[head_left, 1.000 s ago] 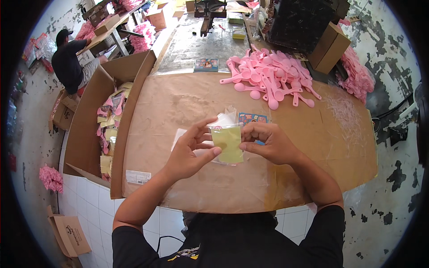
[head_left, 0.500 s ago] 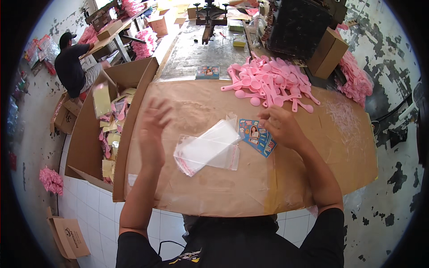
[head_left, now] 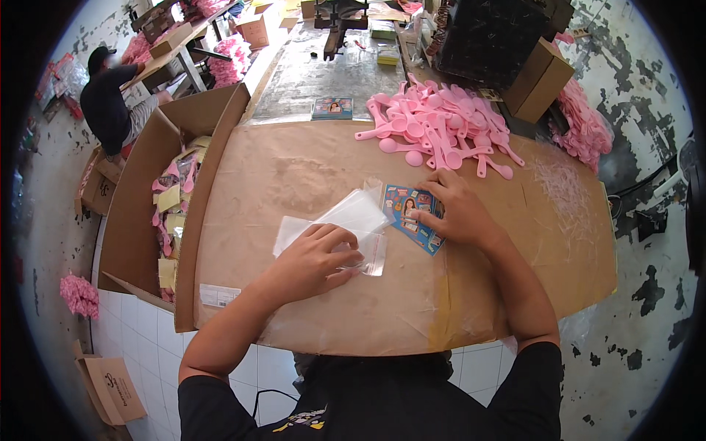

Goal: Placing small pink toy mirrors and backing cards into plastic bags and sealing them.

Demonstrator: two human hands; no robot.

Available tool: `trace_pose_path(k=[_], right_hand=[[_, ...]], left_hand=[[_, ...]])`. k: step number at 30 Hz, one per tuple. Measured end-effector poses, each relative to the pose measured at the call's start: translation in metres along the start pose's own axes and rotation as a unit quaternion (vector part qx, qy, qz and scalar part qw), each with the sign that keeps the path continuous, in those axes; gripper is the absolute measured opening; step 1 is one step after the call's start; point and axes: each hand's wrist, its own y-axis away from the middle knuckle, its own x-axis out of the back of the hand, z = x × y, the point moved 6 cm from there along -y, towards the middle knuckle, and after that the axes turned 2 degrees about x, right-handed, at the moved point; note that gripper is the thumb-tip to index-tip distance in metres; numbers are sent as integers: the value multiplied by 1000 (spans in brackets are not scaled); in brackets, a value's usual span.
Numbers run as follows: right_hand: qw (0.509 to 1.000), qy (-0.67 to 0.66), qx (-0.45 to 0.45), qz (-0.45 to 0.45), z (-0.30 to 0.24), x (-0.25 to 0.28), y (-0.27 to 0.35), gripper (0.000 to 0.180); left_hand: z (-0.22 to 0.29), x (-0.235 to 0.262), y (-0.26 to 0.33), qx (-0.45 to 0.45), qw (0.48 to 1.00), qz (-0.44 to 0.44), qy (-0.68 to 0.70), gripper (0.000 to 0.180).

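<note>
My left hand [head_left: 318, 259] is over a loose stack of clear plastic bags [head_left: 353, 213], fingers curved and apart, their tips at the bags' near side. To the right, my right hand [head_left: 454, 209] rests on a small pile of blue printed cards [head_left: 409, 212]. Its thumb lies across the cards and its fingers spread along their far right edge. Whether either hand grips a single bag or card cannot be made out. Beyond the right hand lies a heap of pink plastic measuring spoons [head_left: 441, 121].
An open cardboard carton [head_left: 213, 151] at the left holds packed pink spoons with yellowish cards. Another blue card stack [head_left: 332, 108] lies farther back, near a metal press [head_left: 337, 26]. A brown box [head_left: 539, 79] stands at the back right. A person [head_left: 110, 99] sits at the far left.
My left hand has come from beside the carton rightward and down onto the bags. A packet in the air over the carton has dropped in. My right hand has lowered onto the cards.
</note>
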Motion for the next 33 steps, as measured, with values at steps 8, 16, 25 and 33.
trace_pose_path(k=[8, 16, 25, 33], right_hand=[[977, -177, -105, 47, 17, 2, -2, 29], [970, -186, -130, 91, 10, 11, -3, 24], [976, -113, -1, 185, -7, 22, -5, 19], [974, -180, -4, 140, -40, 3, 1, 18]], left_hand=[[-8, 1, -2, 27, 995, 73, 60, 12], [-30, 6, 3, 227, 923, 82, 299, 11], [-47, -10, 9, 287, 832, 135, 456, 17], [-27, 24, 5, 207, 888, 252, 324, 28]])
